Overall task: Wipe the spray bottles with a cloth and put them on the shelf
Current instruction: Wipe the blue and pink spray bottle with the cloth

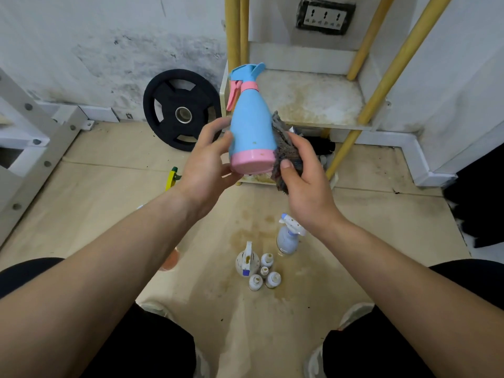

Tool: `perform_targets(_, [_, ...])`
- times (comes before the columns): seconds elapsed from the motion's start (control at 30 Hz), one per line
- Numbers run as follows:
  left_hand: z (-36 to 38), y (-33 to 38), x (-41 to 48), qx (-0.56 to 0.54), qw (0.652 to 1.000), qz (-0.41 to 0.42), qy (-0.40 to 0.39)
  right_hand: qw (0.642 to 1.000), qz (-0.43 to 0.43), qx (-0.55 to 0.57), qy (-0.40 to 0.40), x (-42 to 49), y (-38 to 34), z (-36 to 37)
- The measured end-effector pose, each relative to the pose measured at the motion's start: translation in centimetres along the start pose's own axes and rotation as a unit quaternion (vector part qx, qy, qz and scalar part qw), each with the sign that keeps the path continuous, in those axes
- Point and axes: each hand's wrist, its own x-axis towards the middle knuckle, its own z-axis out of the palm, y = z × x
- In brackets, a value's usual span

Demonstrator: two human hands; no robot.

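Small bottles: four small white bottles (266, 260) stand upright in a tight cluster on the stained floor (109, 214), with brown spots on their caps.
White sprayer: one white spray bottle (247, 261) stands upright just left of the cluster.
Pale sprayer: one pale spray bottle (287, 238) stands upright just beyond the cluster, its head partly behind the right wrist.
Right hand: the right hand (305, 181) holds one grey cloth (285, 151), thumb on top, against the right side of the held bottle.
Left hand: the left hand (207, 162) grips the held bottle's lower body from the left, thumb on the front.
Held bottle: one blue spray bottle (252, 124) is in the air between both hands, in front of the shelf. Its long axis is near upright, with the pink base down and tilted toward the camera. The nozzle and pink trigger point left. It is opaque, so its contents cannot be told.
Yellow bottle: one yellow bottle (171, 180) with a green top is on the floor, mostly hidden by the left hand.
Shelf: one shelf (308, 102), a stained white board on yellow poles. Dark things lie under it, too shadowed to tell.
Weight plate: one black weight plate (181, 110) leans on the wall, left of the shelf.
Socket: one wall socket (325, 17) sits above the shelf.
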Motion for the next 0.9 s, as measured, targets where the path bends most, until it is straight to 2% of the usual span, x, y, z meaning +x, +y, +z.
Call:
perform_targets(0.27, [-0.4, -1.1, -0.1, -0.017, 0.997, -0.028, -0.075, 0.993, 0.039, 0.103, 0.04, 1.2, -0.4, -0.5])
perform_targets(0.4, [-0.2, -1.1, -0.1, 0.015, 0.998, -0.006, -0.064, 1.0, -0.011, 0.006, 0.001, 0.1, -0.9, -0.2])
perform_targets(0.53, [0.5, -1.6, -0.3, 0.014, 1.0, 0.023, 0.0, 0.993, -0.086, -0.079, -0.032, -0.6, -1.1, 0.6])
perform_targets(0.67, [0.7, -1.3, 0.0, 0.015, 1.0, 0.007, 0.011, 0.998, -0.028, -0.048, -0.029, -0.2, -0.7, 0.3])
perform_targets(0.77, [0.3, -1.0, 0.2, -0.011, 1.0, -0.021, -0.017, 1.0, 0.015, -0.006, 0.012, 0.6, -0.5, -0.4])
perform_targets(0.9, [-0.3, -1.2, 0.0, 0.017, 0.999, 0.006, -0.043, 1.0, 0.014, 0.007, 0.025, 0.9, -0.4, -0.7])
